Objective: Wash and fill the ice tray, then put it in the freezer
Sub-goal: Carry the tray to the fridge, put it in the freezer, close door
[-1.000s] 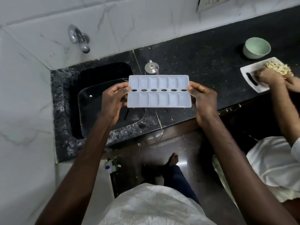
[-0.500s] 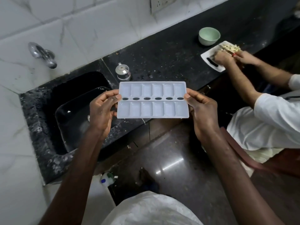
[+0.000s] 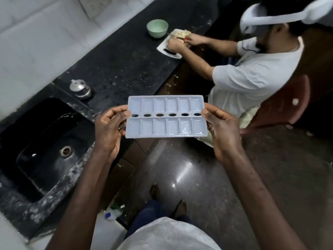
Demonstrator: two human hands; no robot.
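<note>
Fingers of our left hand are curled round the left short end of the ice tray, thumb on top of the rim and the rest tucked underneath, so a proper grip. Same deal on the other side: our right hand pinches the right short end, thumb on the rim, fingers below. Between the two sets of fingers the tray sits level, cells facing up, two rows with a line of oval holes down the middle. The cells look glossy, but we can't tell if there's water in them. It's up in the air, touching nothing but our hands, over the counter's front edge and the floor. Out past our left fingers is the black sink with its drain. Beyond the tray a small steel pot sits on the dark counter. Farther out past our right fingers another person works at a white board, green bowl just beside it, red chair near them. Down by our feet there's a small bottle.
</note>
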